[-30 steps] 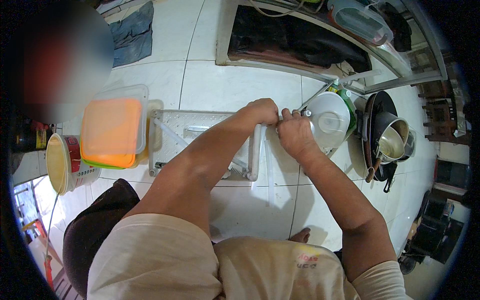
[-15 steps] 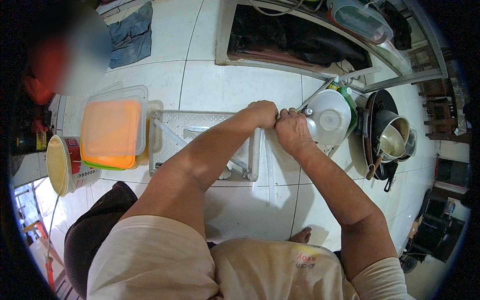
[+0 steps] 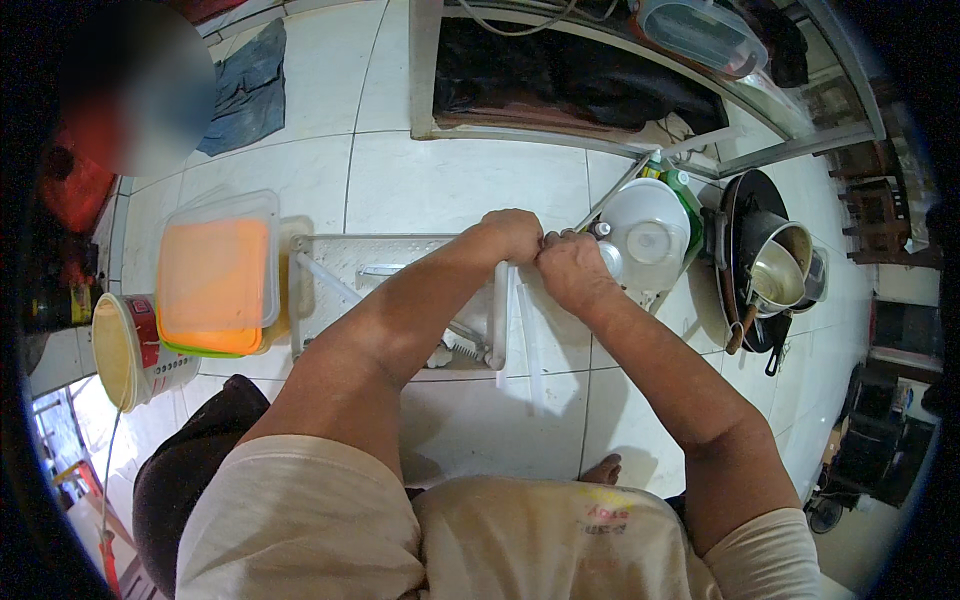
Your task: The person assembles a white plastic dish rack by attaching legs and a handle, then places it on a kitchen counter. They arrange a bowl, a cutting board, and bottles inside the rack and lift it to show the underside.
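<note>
We see the perforated plastic rack panel (image 3: 340,257) on the tiled floor (image 3: 440,180), at nine o'clock of our view, its long axis from nine to three. A white tube (image 3: 500,320) at its three-o'clock end points twelve to six. The left hand (image 3: 513,236) and right hand (image 3: 573,268) are curled near its two-o'clock corner; we cannot tell what they hold. The left forearm (image 3: 415,290) hides the panel's middle.

View turned slightly: white rack (image 3: 400,248), bucket (image 3: 168,362) lower, pots (image 3: 778,268) higher; more red material (image 3: 78,195) showing at left.
</note>
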